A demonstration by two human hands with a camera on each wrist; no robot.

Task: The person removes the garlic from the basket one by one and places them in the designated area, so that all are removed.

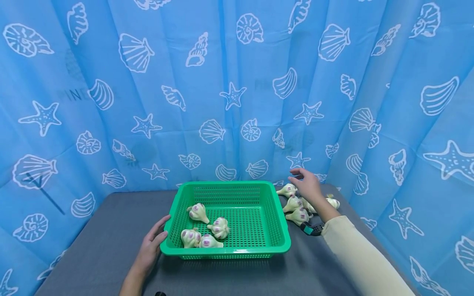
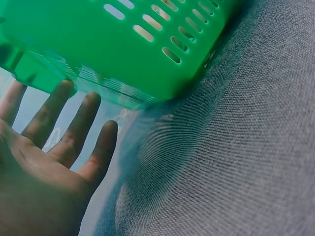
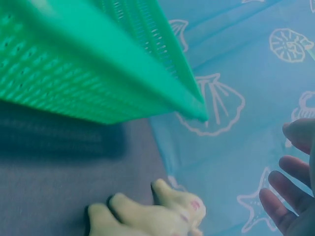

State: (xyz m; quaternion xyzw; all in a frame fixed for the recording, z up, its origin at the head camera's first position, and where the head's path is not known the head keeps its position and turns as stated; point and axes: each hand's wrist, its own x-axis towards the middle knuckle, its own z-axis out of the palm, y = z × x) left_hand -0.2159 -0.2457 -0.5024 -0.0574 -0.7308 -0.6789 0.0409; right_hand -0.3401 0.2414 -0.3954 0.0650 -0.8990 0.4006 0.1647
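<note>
A green plastic basket [image 1: 226, 250] with slotted walls holds several garlic bulbs [image 1: 198, 213] in its left half. My left hand [image 1: 149, 244] is at the basket's left side, fingers extended along the rim; in the left wrist view the fingers [image 2: 81, 129] look straight and spread. Over a cluster of garlic bulbs [image 1: 297, 216] to the right of the basket hovers my right hand [image 1: 306, 185]. Its fingers [image 3: 290, 189] are loosely bent with nothing between them, apart from the bulbs [image 3: 170, 211] in the right wrist view.
A grey cloth surface [image 1: 107, 238] lies under everything. Behind it and along both sides hangs a blue curtain [image 1: 237, 135] with white shell prints. A black band [image 1: 312, 229] is worn at the right wrist. A small dark object [image 1: 160, 293] shows at the bottom edge.
</note>
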